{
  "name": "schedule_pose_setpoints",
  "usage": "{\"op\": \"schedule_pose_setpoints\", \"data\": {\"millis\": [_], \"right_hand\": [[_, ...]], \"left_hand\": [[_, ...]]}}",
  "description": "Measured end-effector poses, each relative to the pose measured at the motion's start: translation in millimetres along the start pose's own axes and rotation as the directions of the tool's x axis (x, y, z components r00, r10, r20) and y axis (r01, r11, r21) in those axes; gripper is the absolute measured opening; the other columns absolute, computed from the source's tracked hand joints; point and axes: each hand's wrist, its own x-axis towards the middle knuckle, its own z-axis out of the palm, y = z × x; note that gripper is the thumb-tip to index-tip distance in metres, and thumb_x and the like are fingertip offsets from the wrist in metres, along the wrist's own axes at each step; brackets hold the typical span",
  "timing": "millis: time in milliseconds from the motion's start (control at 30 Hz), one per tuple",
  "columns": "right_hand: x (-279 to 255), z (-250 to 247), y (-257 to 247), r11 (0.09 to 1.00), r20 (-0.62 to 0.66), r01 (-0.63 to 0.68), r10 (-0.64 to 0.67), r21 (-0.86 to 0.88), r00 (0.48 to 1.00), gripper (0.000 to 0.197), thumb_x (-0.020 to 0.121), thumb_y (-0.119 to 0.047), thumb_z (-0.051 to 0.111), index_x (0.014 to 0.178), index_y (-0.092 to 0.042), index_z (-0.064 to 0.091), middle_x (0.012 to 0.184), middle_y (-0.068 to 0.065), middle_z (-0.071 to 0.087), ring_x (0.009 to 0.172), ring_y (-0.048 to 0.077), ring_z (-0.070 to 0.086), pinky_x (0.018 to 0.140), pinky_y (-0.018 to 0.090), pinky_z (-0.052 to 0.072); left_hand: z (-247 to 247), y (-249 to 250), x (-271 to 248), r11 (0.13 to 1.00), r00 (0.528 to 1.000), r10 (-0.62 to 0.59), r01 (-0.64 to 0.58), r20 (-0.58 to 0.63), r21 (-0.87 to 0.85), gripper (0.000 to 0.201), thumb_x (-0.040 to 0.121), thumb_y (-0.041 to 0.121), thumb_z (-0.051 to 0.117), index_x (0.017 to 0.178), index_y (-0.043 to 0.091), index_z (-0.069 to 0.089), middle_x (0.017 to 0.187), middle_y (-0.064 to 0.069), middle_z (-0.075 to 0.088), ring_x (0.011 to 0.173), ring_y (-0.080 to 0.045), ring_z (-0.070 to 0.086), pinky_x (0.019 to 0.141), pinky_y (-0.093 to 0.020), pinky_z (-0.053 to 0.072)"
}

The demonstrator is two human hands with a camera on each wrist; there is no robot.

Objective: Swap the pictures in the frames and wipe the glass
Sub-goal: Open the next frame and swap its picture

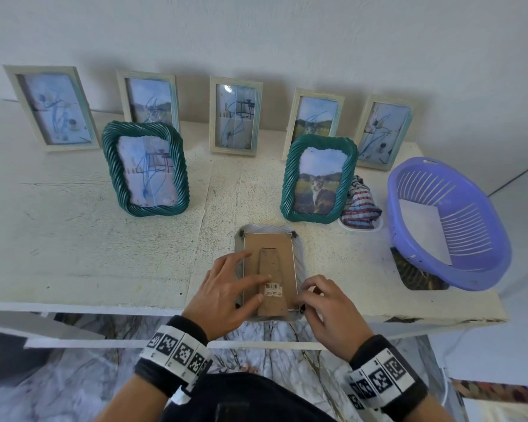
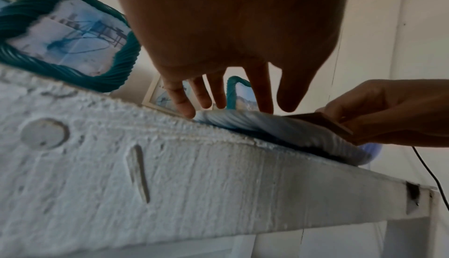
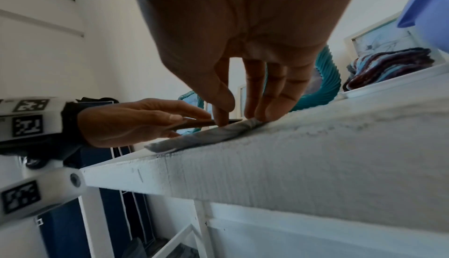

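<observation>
**A:** Face-down frame (image 1: 269, 274) lying right at the near edge of the white table (image 1: 104, 239), bottom rim slightly overhanging. Cardboard back up, stand flap flat, price sticker near the bottom. Left hand (image 1: 226, 295) resting on the back with fingers spread and straight, pressing down. Right hand (image 1: 326, 306) at the lower right corner, fingertips (image 3: 222, 122) curled and pinching at the backing's edge by the small black clip.

**B:** Room to move?

**A:** Open tabletop left of the frame, and a bare strip ahead up to the two green rope frames (image 1: 145, 169) (image 1: 319, 178). Tighter on the right: striped cloth (image 1: 360, 205) in a white dish, then the purple basket (image 1: 448, 223) tilted up near the table's right end. Five pale frames along the wall, well apart from the hands.

**B:** Anything hard to make out?

**A:** Glass side fully hidden against the table. Can't tell whether the backing is actually lifted. Picture inside not visible. Dark thing under the basket mostly covered, unclear.
</observation>
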Motion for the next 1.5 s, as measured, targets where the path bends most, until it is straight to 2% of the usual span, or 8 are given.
{"op": "schedule_pose_setpoints", "data": {"millis": [100,367,533,767,1000,1100,1233,1500], "right_hand": [[-8.1,1.9,0.1,0.999,-0.006,0.034,-0.034,-0.005,0.999,0.033,0.086,-0.018,0.040,0.101,-0.018,0.069,0.116,-0.002,0.053,0.093,0.011,0.051,0.075,0.021,0.046],[-16.3,4.9,0.4,0.996,-0.017,0.091,-0.091,-0.015,0.996,0.028,0.084,-0.013,0.045,0.098,-0.011,0.069,0.127,0.009,0.054,0.106,0.020,0.057,0.086,0.027,0.052],[-11.8,8.1,-8.3,1.000,-0.158,-0.018,0.019,0.013,0.987,0.014,0.087,-0.024,0.064,0.086,-0.010,0.063,0.100,0.001,0.050,0.078,0.011,0.055,0.070,0.018,0.048],[-7.6,16.2,-16.7,0.983,-0.179,-0.177,0.168,-0.038,0.969,0.018,0.079,-0.021,0.075,0.080,-0.014,0.058,0.080,-0.003,0.050,0.065,0.013,0.051,0.059,0.020,0.042],[-7.7,19.1,-19.5,0.958,-0.143,-0.276,0.284,0.071,0.948,0.009,0.084,-0.015,0.069,0.083,-0.012,0.061,0.081,-0.005,0.050,0.067,0.010,0.050,0.062,0.022,0.041],[-6.5,19.7,-19.8,0.969,-0.106,-0.218,0.230,0.112,0.967,0.005,0.085,-0.010,0.064,0.085,-0.012,0.060,0.085,-0.004,0.052,0.070,0.009,0.052,0.063,0.025,0.047],[-8.6,15.9,-14.0,0.977,-0.105,-0.182,0.194,0.116,0.975,0.006,0.085,-0.015,0.066,0.084,-0.015,0.060,0.084,-0.010,0.048,0.067,-0.001,0.047,0.063,0.013,0.040],[-11.4,17.0,-13.5,0.984,-0.116,-0.160,0.168,0.077,0.979,0.008,0.087,-0.016,0.066,0.083,-0.016,0.059,0.083,-0.012,0.044,0.066,0.001,0.044,0.061,0.014,0.037]], "left_hand": [[2.3,-0.5,-2.6,1.000,1.000,-0.014,0.014,0.025,0.011,0.043,0.087,0.058,0.045,0.126,0.043,0.057,0.144,0.000,0.037,0.132,-0.022,0.030,0.105,-0.049,0.039],[3.9,-0.5,-4.7,0.998,1.000,-0.010,0.008,0.025,0.060,0.043,0.087,0.056,0.045,0.127,0.045,0.056,0.145,0.000,0.037,0.132,-0.022,0.033,0.104,-0.045,0.040],[3.9,-0.9,-4.2,0.997,1.000,-0.006,0.005,0.019,0.076,0.042,0.087,0.056,0.046,0.126,0.046,0.056,0.144,0.000,0.039,0.131,-0.022,0.035,0.102,-0.044,0.040],[1.9,0.6,-4.0,0.996,0.999,-0.020,0.017,0.033,0.089,0.042,0.087,0.059,0.044,0.126,0.047,0.055,0.144,0.001,0.038,0.132,-0.022,0.035,0.103,-0.045,0.040],[1.9,0.8,-4.5,0.995,0.999,-0.030,0.026,0.036,0.093,0.043,0.086,0.059,0.044,0.127,0.048,0.055,0.145,0.003,0.037,0.132,-0.020,0.034,0.103,-0.045,0.040],[1.7,1.0,-4.1,0.995,0.999,-0.030,0.026,0.037,0.093,0.044,0.086,0.059,0.044,0.127,0.047,0.055,0.145,0.002,0.037,0.132,-0.021,0.035,0.102,-0.046,0.041],[1.1,0.5,-4.5,0.995,0.999,-0.029,0.025,0.043,0.096,0.045,0.086,0.060,0.043,0.127,0.047,0.055,0.145,0.002,0.036,0.133,-0.020,0.034,0.103,-0.046,0.040],[1.1,0.3,-4.7,0.996,0.999,-0.013,0.010,0.035,0.088,0.044,0.086,0.059,0.043,0.127,0.047,0.055,0.145,0.002,0.037,0.132,-0.021,0.034,0.102,-0.044,0.038]]}}
